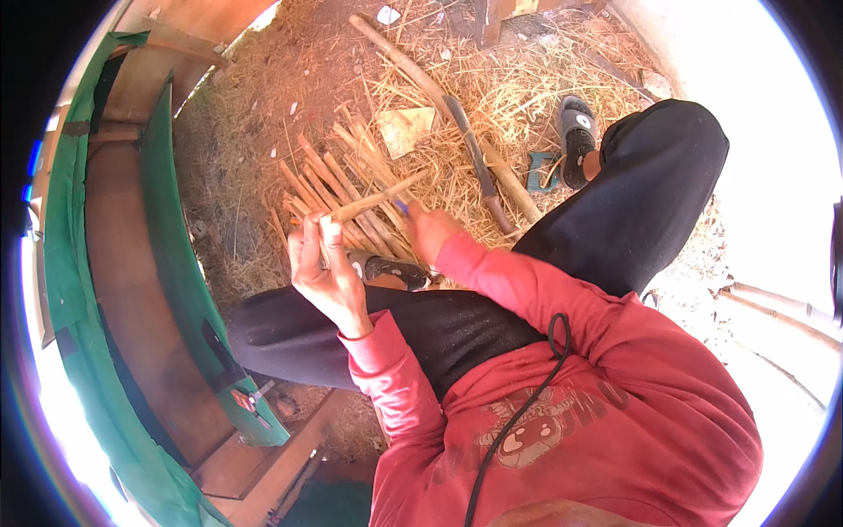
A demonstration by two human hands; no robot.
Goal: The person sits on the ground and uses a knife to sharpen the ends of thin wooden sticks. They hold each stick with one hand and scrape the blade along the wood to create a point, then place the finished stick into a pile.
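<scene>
My left hand point(323, 274) is closed, its fingertips pinching the near end of a pale wooden stick point(379, 200). The stick slants up to the right, over a pile of cut sticks point(327, 177) on the ground. Close to the stick's middle is my right hand point(432, 232), curled round a small tool with a blue part point(401, 207). Most of that tool is hidden by the fingers, so its kind does not show. Beyond my right hand, a machete point(474, 151) with a dark blade lies against a long branch point(413, 68).
Straw point(527, 79) litters the dirt floor. A yellowish flat piece point(406, 132) lies beyond the sticks. My sandalled foot point(577, 123) rests at the right, beside a teal plastic object point(543, 171). Along the left stands a wooden structure with green sheeting point(162, 193).
</scene>
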